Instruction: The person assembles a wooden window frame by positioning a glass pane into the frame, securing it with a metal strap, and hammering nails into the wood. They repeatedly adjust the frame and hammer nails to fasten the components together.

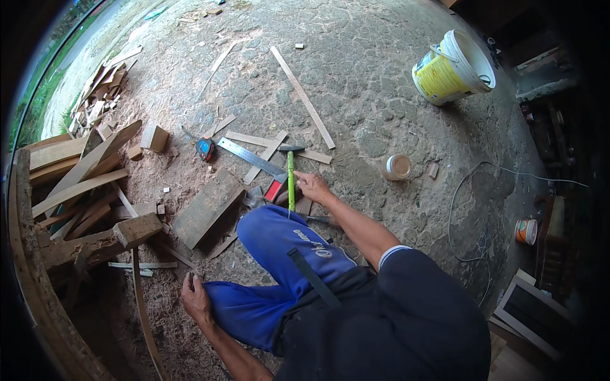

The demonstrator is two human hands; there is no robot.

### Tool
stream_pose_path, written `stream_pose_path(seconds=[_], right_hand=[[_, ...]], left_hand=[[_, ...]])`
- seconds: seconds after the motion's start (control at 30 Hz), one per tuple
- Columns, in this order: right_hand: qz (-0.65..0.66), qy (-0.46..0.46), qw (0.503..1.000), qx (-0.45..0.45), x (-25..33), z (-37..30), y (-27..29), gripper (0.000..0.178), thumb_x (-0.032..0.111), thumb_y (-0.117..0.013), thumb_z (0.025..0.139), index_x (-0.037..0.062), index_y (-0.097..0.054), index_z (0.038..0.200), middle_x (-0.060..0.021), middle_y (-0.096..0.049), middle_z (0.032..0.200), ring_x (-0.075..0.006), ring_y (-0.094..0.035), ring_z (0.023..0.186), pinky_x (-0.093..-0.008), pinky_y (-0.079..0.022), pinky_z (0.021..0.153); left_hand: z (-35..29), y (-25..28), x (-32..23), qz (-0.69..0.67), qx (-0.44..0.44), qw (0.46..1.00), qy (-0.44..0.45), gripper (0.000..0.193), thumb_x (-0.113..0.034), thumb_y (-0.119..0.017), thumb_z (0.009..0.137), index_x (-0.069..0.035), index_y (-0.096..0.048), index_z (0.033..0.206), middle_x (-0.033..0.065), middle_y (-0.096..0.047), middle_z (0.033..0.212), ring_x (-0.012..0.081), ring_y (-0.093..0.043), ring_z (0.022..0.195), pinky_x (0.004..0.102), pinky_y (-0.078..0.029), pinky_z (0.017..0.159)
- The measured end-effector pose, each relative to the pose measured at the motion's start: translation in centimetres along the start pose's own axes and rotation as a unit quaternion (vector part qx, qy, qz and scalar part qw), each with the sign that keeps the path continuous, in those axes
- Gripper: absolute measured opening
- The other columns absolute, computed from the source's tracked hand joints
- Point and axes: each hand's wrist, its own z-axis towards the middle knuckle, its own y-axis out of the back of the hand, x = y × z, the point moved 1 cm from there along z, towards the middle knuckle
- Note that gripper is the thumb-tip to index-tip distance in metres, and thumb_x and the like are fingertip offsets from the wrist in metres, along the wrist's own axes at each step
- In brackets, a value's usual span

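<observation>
My right hand (312,187) is beside a hammer (291,184) with a bright green handle and dark head. Its forefinger points at the handle, the other fingers are partly bent, and no grip around the handle shows. The handle's lower end reaches my right knee. My left hand (196,300) is beside my left knee with its fingers drawn together; anything between the fingertips is too small to make out. A steel square (251,157) with a red stock (273,190) lies just left of the hammer, across thin wooden strips (267,156). A blue and red tape measure (204,148) lies farther left.
A thick board (208,208) lies before my knees. Stacked timber (82,171) and a heavy beam (89,246) crowd the left. On the right stand an open jar (398,167), a yellow and white bucket (445,73) and a small tub (525,231). A cable (451,216) curves over the rough floor.
</observation>
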Motion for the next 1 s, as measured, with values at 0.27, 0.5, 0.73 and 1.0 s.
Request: stream_pose_path(seconds=[0.27,0.5,0.73,1.0], right_hand=[[-0.013,-0.206,0.971,-0.12,-12.2,-5.3,10.0,0.022,0.021,-0.068,0.083,0.0105,-0.075,0.101,-0.0127,-0.075,0.098,-0.0295,-0.071,0.095,-0.0407,-0.054,0.084],[-0.06,-0.258,0.962,-0.06,-10.6,-6.2,6.7,0.022,0.028,-0.072,0.082,0.0157,-0.074,0.101,-0.013,-0.074,0.104,-0.0315,-0.069,0.103,-0.0438,-0.054,0.089],[-0.047,-0.339,0.922,-0.18,-8.9,-6.4,4.3,0.02,0.027,-0.071,0.083,0.0166,-0.075,0.099,-0.0123,-0.073,0.107,-0.0342,-0.069,0.105,-0.0467,-0.054,0.09],[-0.027,-0.353,0.915,-0.192,-9.6,-6.0,2.5,0.019,0.02,-0.066,0.082,0.0119,-0.078,0.095,-0.0157,-0.074,0.105,-0.0389,-0.071,0.095,-0.0453,-0.056,0.086]], left_hand=[[0.8,-0.2,1.0,0.049,-0.021,0.999,-0.009,0.047,-0.033,-0.058,0.096,0.001,-0.064,0.129,0.0241,-0.068,0.122,0.0395,-0.066,0.113,0.0421,-0.049,0.098],[1.5,-1.0,1.2,0.06,-0.01,0.997,-0.047,0.047,-0.032,-0.059,0.097,0.002,-0.064,0.128,0.0239,-0.069,0.12,0.0397,-0.066,0.111,0.0425,-0.05,0.096],[0.7,-0.6,0.3,0.062,-0.03,0.997,-0.043,0.046,-0.031,-0.059,0.097,0.002,-0.065,0.128,0.0228,-0.07,0.117,0.0378,-0.068,0.109,0.0412,-0.051,0.094],[0.3,-0.2,0.5,0.084,-0.042,0.994,-0.054,0.045,-0.03,-0.059,0.096,0.002,-0.065,0.127,0.0227,-0.07,0.118,0.0371,-0.068,0.11,0.0414,-0.051,0.095]])
